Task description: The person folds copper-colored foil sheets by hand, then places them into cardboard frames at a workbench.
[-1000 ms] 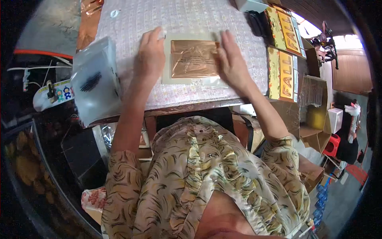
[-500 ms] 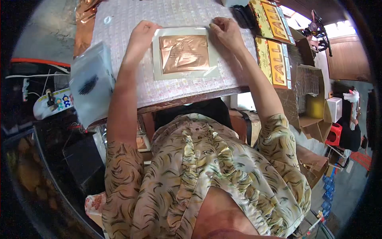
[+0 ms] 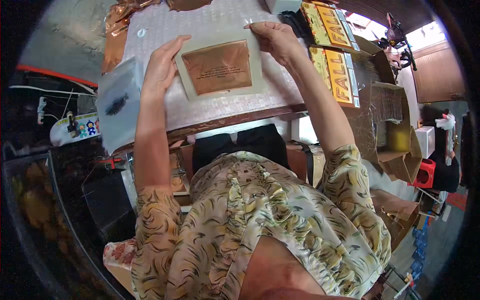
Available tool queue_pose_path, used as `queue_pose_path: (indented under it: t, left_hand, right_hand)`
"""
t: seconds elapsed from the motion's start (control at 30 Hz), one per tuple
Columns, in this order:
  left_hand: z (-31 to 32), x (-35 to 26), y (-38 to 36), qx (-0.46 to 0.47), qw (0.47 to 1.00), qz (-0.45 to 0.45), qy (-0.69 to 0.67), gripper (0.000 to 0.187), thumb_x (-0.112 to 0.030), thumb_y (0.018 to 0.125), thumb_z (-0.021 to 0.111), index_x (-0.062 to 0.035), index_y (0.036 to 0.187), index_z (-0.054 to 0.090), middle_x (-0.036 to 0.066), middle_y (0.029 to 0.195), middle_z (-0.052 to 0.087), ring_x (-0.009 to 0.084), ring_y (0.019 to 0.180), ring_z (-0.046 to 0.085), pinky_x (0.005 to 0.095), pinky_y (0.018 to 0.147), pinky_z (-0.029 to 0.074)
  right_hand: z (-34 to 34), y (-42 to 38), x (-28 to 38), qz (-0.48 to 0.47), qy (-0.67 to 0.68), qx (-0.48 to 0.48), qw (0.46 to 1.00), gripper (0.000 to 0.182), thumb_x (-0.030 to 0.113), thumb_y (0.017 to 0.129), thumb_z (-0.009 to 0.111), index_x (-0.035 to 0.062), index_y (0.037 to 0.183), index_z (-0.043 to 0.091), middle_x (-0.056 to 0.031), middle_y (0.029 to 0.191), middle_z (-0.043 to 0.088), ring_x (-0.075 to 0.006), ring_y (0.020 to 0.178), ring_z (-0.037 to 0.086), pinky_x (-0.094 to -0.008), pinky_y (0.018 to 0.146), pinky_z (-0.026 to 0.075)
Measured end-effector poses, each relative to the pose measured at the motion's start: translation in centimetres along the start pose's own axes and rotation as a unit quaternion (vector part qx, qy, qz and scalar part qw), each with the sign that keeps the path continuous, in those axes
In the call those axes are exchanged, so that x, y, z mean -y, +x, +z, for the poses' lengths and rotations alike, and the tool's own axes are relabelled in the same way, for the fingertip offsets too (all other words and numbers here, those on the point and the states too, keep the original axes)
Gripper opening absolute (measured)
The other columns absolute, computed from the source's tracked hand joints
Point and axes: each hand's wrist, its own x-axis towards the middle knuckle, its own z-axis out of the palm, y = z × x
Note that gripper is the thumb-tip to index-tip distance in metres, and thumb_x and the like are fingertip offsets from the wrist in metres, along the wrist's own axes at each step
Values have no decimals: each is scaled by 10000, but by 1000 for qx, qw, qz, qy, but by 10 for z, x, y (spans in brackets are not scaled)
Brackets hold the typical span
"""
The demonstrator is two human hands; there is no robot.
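Note:
A flat pale translucent sheet with a copper-coloured panel (image 3: pixel 218 70) in its middle, bearing small dark lines of print, is held up slightly tilted over the table (image 3: pixel 200 114). My left hand (image 3: pixel 164 61) is at the sheet's left edge, its thumb and fingers close together near the upper left corner. At the upper right corner, my right hand (image 3: pixel 276 41) pinches the sheet between thumb and fingers. The fingers behind the sheet are partly hidden.
Clear plastic sleeves (image 3: pixel 120 102) lie at the table's left edge, below copper foil (image 3: pixel 116 40). Boxes marked FALL (image 3: pixel 340 75) stand on the right, beside an open cardboard box (image 3: pixel 392 135). A small white ring (image 3: pixel 141 33) lies at the upper left.
The sheet has been raised and tilted, and the foil panel looks smoother with its print clearer. Both hands have shifted slightly left, and my left hand has moved down along the edge.

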Motion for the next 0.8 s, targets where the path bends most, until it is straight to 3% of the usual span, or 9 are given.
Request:
queue_pose_path:
  t: [0.13, 0.23, 0.33, 0.6, 0.63, 0.67, 0.73, 0.77, 0.8]
  left_hand:
    - [12, -23, -21, -1, 999, -41, -36, 381, -267, 1061, 600, 47, 1265, 669, 138, 1198, 716, 182, 1074, 696, 327, 931, 560]
    - [24, -34, -43, -14, 998, -35, -48, 379, -259, 1063, 595, 58, 1259, 665, 134, 1174, 723, 181, 1062, 699, 317, 925, 561]
    - [28, -48, -63, -17, 999, -17, -43, 371, -250, 1067, 587, 62, 1250, 668, 135, 1175, 723, 184, 1076, 693, 318, 945, 551]
    - [58, -52, -115, -29, 997, 23, -61, 348, -217, 1073, 575, 61, 1261, 668, 144, 1201, 720, 186, 1102, 678, 322, 993, 526]
    - [61, -51, -117, -29, 997, 25, -62, 337, -203, 1067, 582, 62, 1254, 675, 142, 1204, 720, 179, 1088, 679, 327, 987, 532]
    - [64, -52, -119, -26, 998, 27, -58, 337, -203, 1067, 582, 62, 1254, 675, 142, 1204, 720, 179, 1088, 679, 327, 987, 532]
    - [72, -54, -122, -12, 1000, -13, -7, 325, -201, 1062, 593, 59, 1234, 688, 131, 1193, 725, 172, 1067, 680, 324, 960, 545]
    - [74, -50, -118, -6, 1000, 9, 5, 320, -205, 1064, 594, 53, 1222, 698, 129, 1181, 728, 164, 1024, 688, 300, 924, 556]
    - [76, -47, -116, 3, 1000, 5, 7, 320, -205, 1064, 594, 53, 1222, 698, 129, 1181, 728, 164, 1024, 688, 300, 924, 556]
  right_hand:
    - [7, -18, 14, -18, -14, 2, 1000, 196, 185, 991, 691, 7, 1024, 766, -34, 880, 738, -123, 772, 695, -276, 743, 577]
    - [14, -28, 20, -65, -4, -31, 997, 204, 147, 940, 694, -38, 976, 771, -46, 822, 730, -88, 611, 596, -235, 561, 467]
    - [14, -47, 30, -56, 0, -3, 998, 159, 152, 980, 681, 9, 978, 749, -2, 831, 699, -76, 712, 626, -244, 664, 518]
    - [10, -82, 21, -112, -45, -20, 992, 216, 140, 983, 683, -49, 1070, 743, 18, 847, 705, -23, 662, 582, -185, 583, 451]
    - [10, -84, 28, -132, -256, -41, 957, 263, 132, 961, 711, 4, 1188, 736, -53, 1002, 749, -112, 759, 653, -233, 686, 519]
    - [17, -88, 30, -134, -252, -44, 957, 263, 132, 961, 711, 4, 1188, 736, -53, 1002, 749, -112, 759, 653, -233, 686, 519]
    - [36, -102, 31, -497, -490, -167, 697, 323, 142, 925, 750, 102, 1246, 733, -102, 1184, 723, -239, 958, 677, -321, 845, 546]
    - [42, -106, 31, -484, -460, -92, 739, 384, 157, 881, 781, 175, 1262, 731, -117, 1307, 663, -322, 1111, 631, -412, 991, 501]
    - [52, -106, 33, -515, -472, -57, 714, 372, 157, 854, 794, 156, 1222, 747, -89, 1225, 688, -294, 1102, 633, -428, 993, 481]
